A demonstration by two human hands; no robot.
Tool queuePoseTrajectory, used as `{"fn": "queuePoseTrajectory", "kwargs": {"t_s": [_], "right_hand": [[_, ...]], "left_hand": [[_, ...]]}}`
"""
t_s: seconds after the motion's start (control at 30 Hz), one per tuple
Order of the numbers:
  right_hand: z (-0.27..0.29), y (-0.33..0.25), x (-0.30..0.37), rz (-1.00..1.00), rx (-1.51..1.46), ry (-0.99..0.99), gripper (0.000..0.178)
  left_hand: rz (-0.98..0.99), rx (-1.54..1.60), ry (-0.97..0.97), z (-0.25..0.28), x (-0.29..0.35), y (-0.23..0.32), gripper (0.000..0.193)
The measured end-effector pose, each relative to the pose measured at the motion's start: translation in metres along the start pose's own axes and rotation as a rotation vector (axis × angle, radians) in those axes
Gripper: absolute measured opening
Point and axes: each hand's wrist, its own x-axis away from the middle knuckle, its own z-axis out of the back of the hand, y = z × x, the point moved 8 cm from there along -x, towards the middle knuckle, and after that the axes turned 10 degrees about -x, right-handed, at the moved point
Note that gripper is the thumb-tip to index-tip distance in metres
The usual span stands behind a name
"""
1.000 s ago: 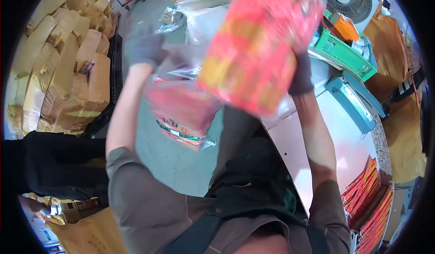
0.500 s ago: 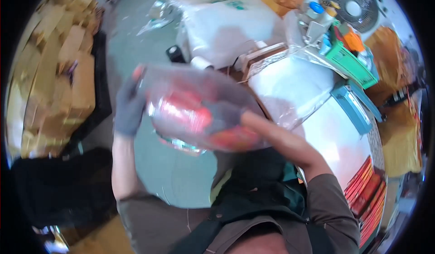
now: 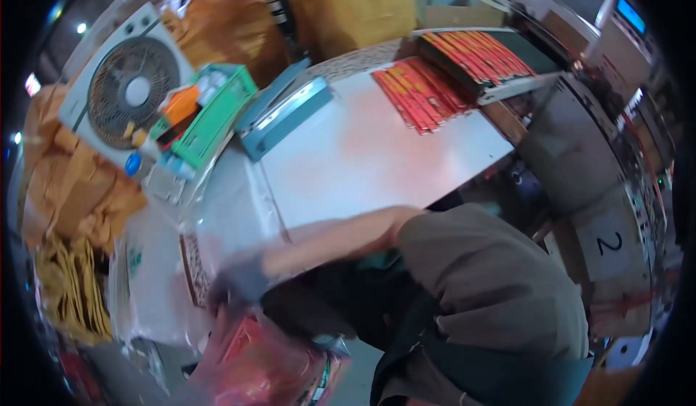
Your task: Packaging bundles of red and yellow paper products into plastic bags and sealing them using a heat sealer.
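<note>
My right forearm reaches across toward the lower left, and on my right hand (image 3: 241,284) is a dark grey glove. Motion smears its fingers, so their grip is unclear. Directly below the hand, at the upper edge of a clear plastic bag (image 3: 270,366), the two meet or overlap. Red and pink contents show through the bag, with shiny greenish plastic along its right side. The frame's lower edge cuts the bag off. My left hand cannot be made out.
A white-topped table (image 3: 330,177) carries red printed packets (image 3: 420,94), a blue-grey sealer-like device (image 3: 284,116) and a green basket (image 3: 214,119). A fan (image 3: 134,90) stands at the far left. Stacked plastic sacks (image 3: 156,268) lie left, cartons (image 3: 605,246) right.
The view has swung right, bringing the table to the middle. The bag, earlier raised between both hands, now appears at the lower left. My left hand has gone from sight.
</note>
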Motion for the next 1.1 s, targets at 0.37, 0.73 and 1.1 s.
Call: {"fn": "queuePoseTrajectory", "kwargs": {"t_s": [0.37,0.73,1.1], "right_hand": [[0.414,-0.069,0.577,-0.909,1.088,1.591,0.048],[0.43,-0.114,0.784,-1.454,1.158,1.746,0.06],[0.396,-0.042,0.529,-0.69,1.109,1.149,0.042]], "left_hand": [[-0.028,0.861,-1.556,-0.32,0.329,0.244,0.04],[-0.243,1.006,-1.22,-0.435,0.393,0.379,0.033],[-0.306,0.725,-1.184,-0.525,0.438,0.452,0.051]]}}
